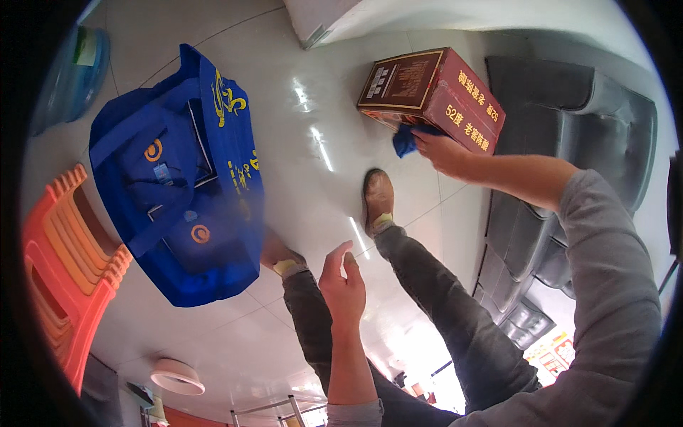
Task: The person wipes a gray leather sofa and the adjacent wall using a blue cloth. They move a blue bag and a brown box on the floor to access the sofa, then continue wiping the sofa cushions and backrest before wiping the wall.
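Observation:
My right hand point(442, 153) grips a crumpled blue cloth point(404, 143) at the lower side of a dark red cardboard carton point(463, 101). Printed writing covers the carton, which rests on the tiled floor. Over the floor between my legs hangs my left hand point(343, 288), its fingers loosely bent and holding nothing. To its left is a large blue carrier bag point(243, 144) with yellow lettering, its top spread wide. Dark blue packages point(176, 211) with orange round emblems show inside, partly covered by the bag's handles.
A black padded sofa point(608, 139) lines the right side. Stacked orange-red plastic stools point(69, 235) stand at left, below a translucent blue container point(88, 88). A white wall corner point(323, 21) juts in at the top. A round pale object point(177, 377) is at lower left.

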The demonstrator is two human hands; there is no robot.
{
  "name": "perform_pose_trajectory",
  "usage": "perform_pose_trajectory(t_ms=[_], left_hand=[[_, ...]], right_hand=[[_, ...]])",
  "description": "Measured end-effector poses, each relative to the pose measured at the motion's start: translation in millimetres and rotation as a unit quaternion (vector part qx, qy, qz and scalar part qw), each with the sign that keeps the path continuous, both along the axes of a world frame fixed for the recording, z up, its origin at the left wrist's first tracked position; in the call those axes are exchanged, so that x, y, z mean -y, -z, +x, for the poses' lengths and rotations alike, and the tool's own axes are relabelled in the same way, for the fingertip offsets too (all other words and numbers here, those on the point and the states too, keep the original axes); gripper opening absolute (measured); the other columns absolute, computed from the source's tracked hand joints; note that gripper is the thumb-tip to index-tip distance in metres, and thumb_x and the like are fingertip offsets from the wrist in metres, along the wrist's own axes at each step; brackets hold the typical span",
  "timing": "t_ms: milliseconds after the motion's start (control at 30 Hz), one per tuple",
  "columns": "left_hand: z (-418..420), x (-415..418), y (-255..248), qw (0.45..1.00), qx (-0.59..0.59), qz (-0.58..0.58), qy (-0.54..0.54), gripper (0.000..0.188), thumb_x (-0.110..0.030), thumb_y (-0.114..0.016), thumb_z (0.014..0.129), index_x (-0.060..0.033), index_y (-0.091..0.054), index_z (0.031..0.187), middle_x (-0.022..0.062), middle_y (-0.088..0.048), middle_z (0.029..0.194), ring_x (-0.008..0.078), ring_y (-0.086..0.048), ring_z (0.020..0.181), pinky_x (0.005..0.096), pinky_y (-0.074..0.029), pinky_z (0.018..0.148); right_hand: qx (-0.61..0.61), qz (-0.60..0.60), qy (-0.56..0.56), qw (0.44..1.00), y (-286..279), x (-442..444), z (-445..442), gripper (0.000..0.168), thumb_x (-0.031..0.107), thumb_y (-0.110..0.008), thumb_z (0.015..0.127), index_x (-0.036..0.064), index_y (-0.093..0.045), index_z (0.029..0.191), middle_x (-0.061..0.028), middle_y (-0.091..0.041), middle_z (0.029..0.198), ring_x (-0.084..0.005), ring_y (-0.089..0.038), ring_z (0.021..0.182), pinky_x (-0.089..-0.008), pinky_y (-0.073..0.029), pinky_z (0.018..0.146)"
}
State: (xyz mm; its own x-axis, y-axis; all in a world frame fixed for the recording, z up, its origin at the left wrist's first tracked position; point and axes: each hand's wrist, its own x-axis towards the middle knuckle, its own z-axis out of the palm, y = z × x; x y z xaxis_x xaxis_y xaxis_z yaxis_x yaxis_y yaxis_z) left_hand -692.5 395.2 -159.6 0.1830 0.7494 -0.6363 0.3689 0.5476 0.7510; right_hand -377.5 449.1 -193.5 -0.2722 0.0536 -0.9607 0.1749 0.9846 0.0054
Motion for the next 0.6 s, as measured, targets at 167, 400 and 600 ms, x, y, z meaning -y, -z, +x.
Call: perform_pose_trajectory(t_ms=[167,400,600], left_hand=[[0.2,-3.9,-1.5,1.000,0.004,0.028,0.006,0.018,-0.004,-0.052,0.088,-0.0026,-0.061,0.104,0.0128,-0.065,0.099,0.0268,-0.064,0.088,0.0326,-0.049,0.078],[9.5,7.4,4.6,1.000,0.014,0.012,0.006,0.019,-0.002,-0.053,0.086,-0.0024,-0.061,0.103,0.0153,-0.064,0.099,0.0296,-0.063,0.090,0.0339,-0.049,0.079],[13.3,6.2,3.0,0.998,-0.021,0.041,0.041,0.021,-0.002,-0.054,0.086,-0.0016,-0.060,0.106,0.0171,-0.063,0.100,0.0322,-0.062,0.091,0.0360,-0.049,0.081]], right_hand=[[0.034,-0.075,0.013,0.997,-29.1,89.8,66.1,0.027,0.027,-0.057,0.081,0.018,-0.071,0.101,0.0001,-0.059,0.119,-0.0242,-0.039,0.126,-0.0507,-0.009,0.115],[-0.022,0.041,0.101,0.994,40.6,29.7,12.0,0.027,0.027,-0.059,0.076,0.014,-0.073,0.094,-0.0078,-0.058,0.122,-0.0294,-0.039,0.126,-0.0479,-0.011,0.114],[-0.085,0.162,0.100,0.978,126.5,-14.7,-16.1,0.036,0.028,-0.054,0.081,0.012,-0.067,0.111,-0.0109,-0.046,0.135,-0.0309,-0.026,0.134,-0.0503,-0.003,0.114]])
